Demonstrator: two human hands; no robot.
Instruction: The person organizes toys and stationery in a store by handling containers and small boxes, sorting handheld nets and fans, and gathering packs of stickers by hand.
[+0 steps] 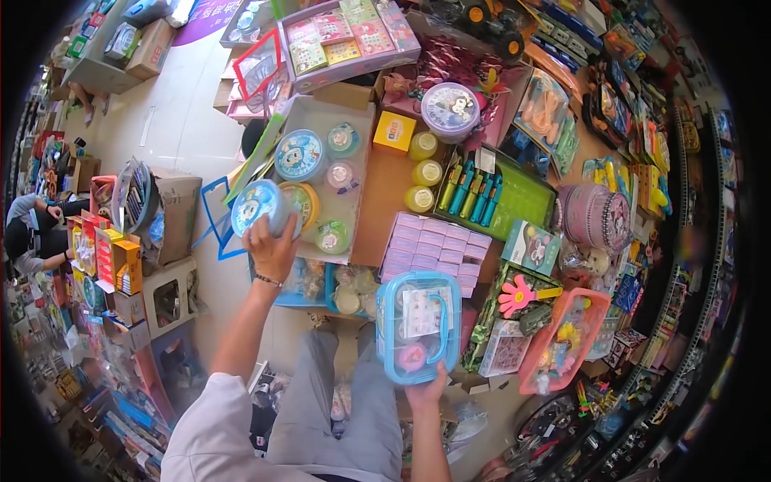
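My left hand is closed on a round tub with a blue cartoon lid, held over the left edge of a white box. A yellow-rimmed tub sits right beside my fingers, and another blue-lidded tub stands just above. Smaller round tubs lie in the same box. In my right hand is the lower edge of a clear-lidded blue case with a handle; white cards and a pink round item show inside it.
Stacked lilac boxes, yellow-green jars and a green tray lie ahead. A pink basket stands at the right. Cartons and a crouching person are at the left, with shelves at far right.
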